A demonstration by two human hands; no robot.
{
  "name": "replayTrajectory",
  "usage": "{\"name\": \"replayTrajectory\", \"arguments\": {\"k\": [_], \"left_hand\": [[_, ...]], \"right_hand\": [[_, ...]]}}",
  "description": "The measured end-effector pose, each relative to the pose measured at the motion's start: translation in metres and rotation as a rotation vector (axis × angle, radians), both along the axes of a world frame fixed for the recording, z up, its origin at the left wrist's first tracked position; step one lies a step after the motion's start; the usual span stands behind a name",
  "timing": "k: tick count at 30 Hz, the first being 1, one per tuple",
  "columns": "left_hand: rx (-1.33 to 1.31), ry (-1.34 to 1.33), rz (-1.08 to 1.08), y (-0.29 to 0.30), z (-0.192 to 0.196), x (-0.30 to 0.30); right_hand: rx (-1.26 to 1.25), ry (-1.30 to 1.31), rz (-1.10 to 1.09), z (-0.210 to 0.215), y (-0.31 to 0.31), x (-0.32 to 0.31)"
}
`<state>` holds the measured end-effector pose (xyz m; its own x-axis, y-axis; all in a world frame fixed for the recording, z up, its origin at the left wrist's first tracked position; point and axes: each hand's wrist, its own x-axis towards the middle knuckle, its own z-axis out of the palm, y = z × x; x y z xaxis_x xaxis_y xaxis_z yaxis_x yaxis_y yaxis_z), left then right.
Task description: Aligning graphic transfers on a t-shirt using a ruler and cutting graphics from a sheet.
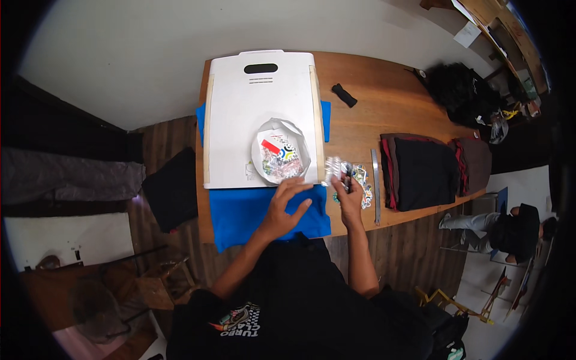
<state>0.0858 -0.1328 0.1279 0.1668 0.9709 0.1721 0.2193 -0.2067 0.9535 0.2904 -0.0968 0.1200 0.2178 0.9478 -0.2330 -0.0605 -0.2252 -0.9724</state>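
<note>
Stickers (pixel 339 170), glossy and multicoloured, fan out from right hand (pixel 350 195) fingers.

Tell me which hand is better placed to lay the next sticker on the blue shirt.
Right, probably. The right hand already grips a small bunch of stickers at the edge of the blue shirt. The left hand lies flat on the cloth with nothing in it, likely steadying it below the white board.

Blue shirt (pixel 252 213), white board (pixel 240 114), multicoloured stickers (pixel 360 180), brown table (pixel 384 102).
</note>
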Motion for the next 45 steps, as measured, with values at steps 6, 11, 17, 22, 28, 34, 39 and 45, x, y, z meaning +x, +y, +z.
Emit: {"name": "replayTrajectory", "arguments": {"k": [6,11,17,22,28,34,39,45], "left_hand": [[0.070,-0.147,0.160,0.033,0.028,-0.011],[0.060,-0.224,0.207,0.038,0.034,-0.024],[-0.015,-0.411,0.245,0.036,0.036,-0.024],[0.000,-0.523,0.297,0.036,0.048,-0.024],[0.020,-0.476,0.320,0.034,0.053,-0.032],[0.012,-0.458,0.286,0.031,0.061,-0.033],[0.032,-0.498,0.266,0.031,0.074,-0.030],[0.020,-0.516,0.291,0.030,0.071,-0.028]], "right_hand": [[0.169,0.040,0.284,0.026,0.027,-0.053],[0.019,0.100,0.410,0.043,0.026,-0.065],[0.064,0.133,0.350,0.037,0.021,-0.072],[0.145,0.288,0.447,0.043,0.011,-0.064],[0.065,0.408,0.529,0.043,-0.006,-0.061],[0.059,0.511,0.668,0.046,-0.013,-0.059],[0.089,0.553,0.681,0.048,-0.017,-0.063],[0.091,0.578,0.660,0.048,-0.024,-0.070]]}}
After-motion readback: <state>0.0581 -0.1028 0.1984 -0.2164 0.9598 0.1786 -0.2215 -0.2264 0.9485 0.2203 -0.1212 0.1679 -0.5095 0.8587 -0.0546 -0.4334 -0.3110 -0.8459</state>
